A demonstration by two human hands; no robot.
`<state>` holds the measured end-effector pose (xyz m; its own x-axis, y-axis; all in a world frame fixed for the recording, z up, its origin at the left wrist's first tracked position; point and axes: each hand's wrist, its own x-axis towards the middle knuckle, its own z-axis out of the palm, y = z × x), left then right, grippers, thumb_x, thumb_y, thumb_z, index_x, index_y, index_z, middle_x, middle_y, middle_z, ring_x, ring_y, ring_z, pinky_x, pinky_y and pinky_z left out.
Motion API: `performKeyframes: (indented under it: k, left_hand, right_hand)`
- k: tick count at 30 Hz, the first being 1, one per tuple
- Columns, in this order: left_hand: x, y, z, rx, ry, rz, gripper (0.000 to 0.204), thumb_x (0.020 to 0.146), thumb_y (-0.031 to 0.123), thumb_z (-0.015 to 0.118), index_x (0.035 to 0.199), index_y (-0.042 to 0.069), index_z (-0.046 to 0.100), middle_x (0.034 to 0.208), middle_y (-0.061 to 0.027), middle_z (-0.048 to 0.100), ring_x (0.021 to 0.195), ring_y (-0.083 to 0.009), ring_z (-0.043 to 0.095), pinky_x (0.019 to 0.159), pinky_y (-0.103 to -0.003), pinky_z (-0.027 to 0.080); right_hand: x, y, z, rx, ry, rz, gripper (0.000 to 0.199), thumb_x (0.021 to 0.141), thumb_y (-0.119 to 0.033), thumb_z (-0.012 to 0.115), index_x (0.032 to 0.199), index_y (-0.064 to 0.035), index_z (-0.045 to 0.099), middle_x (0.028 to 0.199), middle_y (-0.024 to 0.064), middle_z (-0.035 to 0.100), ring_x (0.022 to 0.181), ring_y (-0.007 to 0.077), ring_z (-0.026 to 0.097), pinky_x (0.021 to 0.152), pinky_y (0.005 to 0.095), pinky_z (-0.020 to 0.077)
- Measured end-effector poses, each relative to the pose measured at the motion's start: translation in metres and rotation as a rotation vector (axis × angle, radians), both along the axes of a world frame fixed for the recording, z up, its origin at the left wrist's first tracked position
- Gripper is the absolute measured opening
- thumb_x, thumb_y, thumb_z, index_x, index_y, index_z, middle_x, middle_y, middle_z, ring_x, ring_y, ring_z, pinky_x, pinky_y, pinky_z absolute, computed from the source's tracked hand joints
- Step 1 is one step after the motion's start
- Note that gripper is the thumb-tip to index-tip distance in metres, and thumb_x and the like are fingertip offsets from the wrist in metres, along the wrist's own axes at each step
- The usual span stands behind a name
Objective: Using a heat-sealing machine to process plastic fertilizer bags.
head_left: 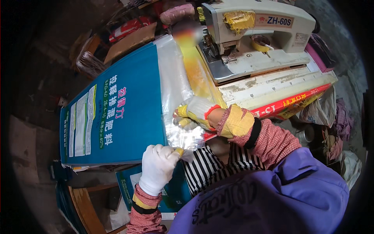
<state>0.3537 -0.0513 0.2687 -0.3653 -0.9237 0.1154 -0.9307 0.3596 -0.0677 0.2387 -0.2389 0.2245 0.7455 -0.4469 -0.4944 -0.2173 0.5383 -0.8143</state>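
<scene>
A large blue woven sack (128,113) with printed panels lies flat across the work table, and a clear plastic liner (175,85) sticks out of its right end. My left hand (157,167), in a white glove, pinches the near corner of the liner at the sack's lower edge. My right hand (194,113), in a white and yellow glove, presses down on the liner close to the sack's mouth. A white industrial sewing machine (253,35) stands just beyond, at the upper right.
A red and yellow printed sack (296,103) lies under the machine's wooden base. More blue sacks (171,195) are stacked below the table. Cardboard and clutter (128,39) sit at the back left, cloth and bags (335,124) at the right.
</scene>
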Motion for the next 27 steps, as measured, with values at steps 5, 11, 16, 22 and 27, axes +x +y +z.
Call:
performKeyframes:
  k: [5, 11, 16, 22, 27]
  left_hand:
    - [0.017, -0.039, -0.011, -0.041, 1.148, 0.707, 0.031, 0.075, 0.009, 0.067, 0.100, -0.006, 0.058, 0.083, -0.0021, 0.062, 0.073, -0.0057, 0.054, 0.067, -0.020, 0.044]
    - [0.036, -0.053, 0.002, -0.081, 1.273, 0.639, 0.018, 0.083, 0.011, 0.061, 0.095, -0.002, 0.057, 0.076, 0.0000, 0.058, 0.066, -0.0058, 0.052, 0.060, -0.019, 0.043]
    - [0.084, -0.005, 0.051, -0.709, 0.844, 0.608, 0.013, 0.089, 0.012, 0.058, 0.086, 0.000, 0.056, 0.068, -0.0004, 0.053, 0.061, -0.0057, 0.049, 0.053, -0.021, 0.041]
    - [0.040, -0.005, 0.035, -0.513, 1.364, 0.575, 0.011, 0.083, -0.005, 0.051, 0.081, 0.003, 0.045, 0.078, -0.0091, 0.059, 0.064, -0.0107, 0.052, 0.062, -0.023, 0.043]
    - [0.038, 0.038, 0.046, -0.445, 1.267, 0.667, 0.018, 0.075, -0.006, 0.062, 0.082, 0.002, 0.048, 0.080, -0.0104, 0.061, 0.062, -0.0139, 0.056, 0.056, -0.025, 0.048]
  right_hand:
    - [0.029, 0.006, 0.009, -0.614, 0.097, 0.071, 0.035, 0.081, -0.037, 0.064, 0.083, -0.0014, 0.066, 0.077, 0.0132, 0.066, 0.064, 0.0225, 0.063, 0.055, 0.0323, 0.0497]
    - [0.030, 0.009, 0.027, -1.173, 0.301, 0.114, 0.042, 0.084, -0.045, 0.055, 0.089, -0.0056, 0.068, 0.080, 0.0207, 0.064, 0.073, 0.0332, 0.063, 0.066, 0.0407, 0.0502]
    - [0.014, -0.012, 0.018, -1.659, 0.620, 0.772, 0.025, 0.079, -0.026, 0.057, 0.083, -0.0038, 0.066, 0.079, 0.0169, 0.063, 0.072, 0.0337, 0.063, 0.063, 0.0408, 0.0501]
    - [0.055, 0.030, 0.038, -1.751, -0.341, 0.038, 0.018, 0.070, -0.010, 0.056, 0.086, -0.0048, 0.061, 0.082, 0.0112, 0.058, 0.076, 0.0295, 0.061, 0.067, 0.0383, 0.0502]
    - [0.122, -0.047, 0.060, -1.831, 0.035, 0.460, 0.014, 0.068, -0.014, 0.058, 0.073, -0.0079, 0.070, 0.074, 0.0121, 0.066, 0.068, 0.0306, 0.065, 0.060, 0.0394, 0.0520]
